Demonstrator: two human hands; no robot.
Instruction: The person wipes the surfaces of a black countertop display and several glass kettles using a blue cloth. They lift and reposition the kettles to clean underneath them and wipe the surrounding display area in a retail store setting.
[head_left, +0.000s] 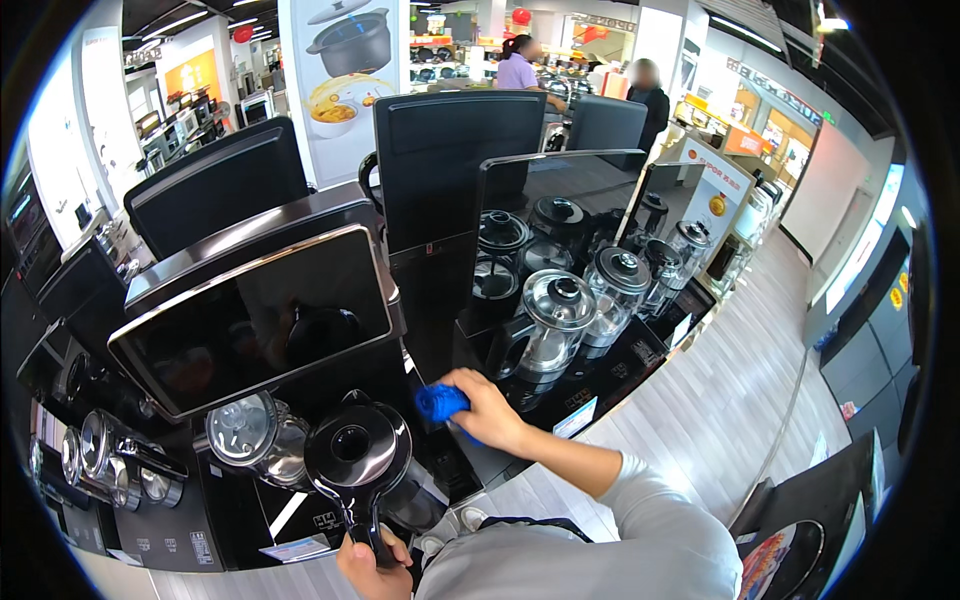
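My left hand (375, 564) grips the black handle of a jug (360, 446) with a glossy black lid. Below the lid, part of a see-through body shows; the lid hides the rest. Bunched in my right hand (491, 416) is a blue cloth (442, 403), held over the dark counter to the right of the jug. Just left of the jug stands a glass jug with a clear lid (241, 429). Beyond my right hand is a glass jug with a steel-rimmed lid (556, 319) and a black handle.
Behind the jugs rise a tilted black panel (255, 322) and a tall black panel (457, 165). More jugs (616, 289) line the right counter; others (112, 457) stand far left. A price card (576, 417) lies at the counter edge. Two people (517, 71) stand farther back.
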